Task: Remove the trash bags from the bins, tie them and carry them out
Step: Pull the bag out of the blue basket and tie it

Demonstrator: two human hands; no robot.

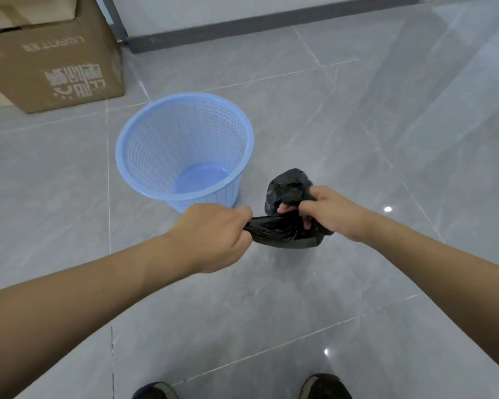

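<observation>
Glossy grey tile floor (357, 125), white wall (213, 10) w/ dark baseboard (242, 30), cardboard boxes (49, 61) far left.

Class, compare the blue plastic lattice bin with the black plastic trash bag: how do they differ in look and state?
The blue plastic lattice bin is rigid and stands open on the floor; the black plastic trash bag is soft, crumpled and held up. The bin holds nothing; the bag is gripped by the left hand and right hand.

Looking down, my left hand (213, 234) pinches one twisted end of a small black trash bag (288, 208), while my right hand (329, 211) grips its bunched neck. A pale blue mesh bin (156, 180) stands just beyond on grey floor tiles (386, 110), near a cardboard box (52, 61).
</observation>
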